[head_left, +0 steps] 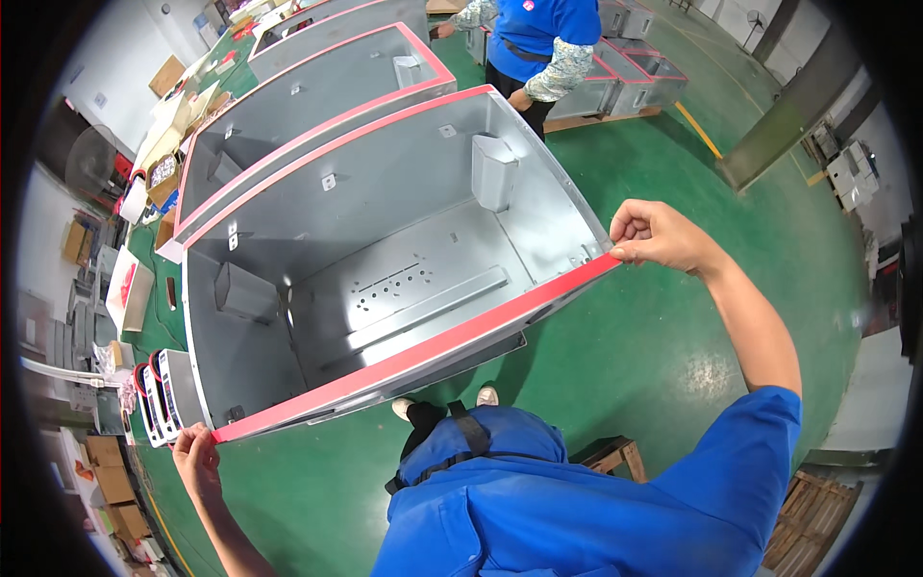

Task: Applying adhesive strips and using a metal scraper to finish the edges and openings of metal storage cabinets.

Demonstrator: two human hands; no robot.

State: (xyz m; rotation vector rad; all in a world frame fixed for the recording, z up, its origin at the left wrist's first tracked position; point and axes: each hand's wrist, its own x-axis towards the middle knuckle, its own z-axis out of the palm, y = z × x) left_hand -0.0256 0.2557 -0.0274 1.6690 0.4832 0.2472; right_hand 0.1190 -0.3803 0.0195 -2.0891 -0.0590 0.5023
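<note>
An open grey metal box (pixel 413 279) stands in front of me, its inside facing up. Along its near rim runs a flat red strip of tape (pixel 423 358), from corner to corner. My left hand (pixel 197 457) pinches the strip's left end at the near left corner. At the right corner my right hand (pixel 668 238) has thumb and fingers closed on the other end. Another red strip (pixel 346 149) lines the far rim; the left and right rims show bare metal. Whether the near strip is pressed down all along, I cannot tell.
Similar red-edged boxes (pixel 308 101) stand behind mine. A co-worker in blue (pixel 538 48) is beyond the far right corner. Two white devices with red cables (pixel 165 394) adjoin the left side. A wooden stand (pixel 615 460) is on the green floor beside me.
</note>
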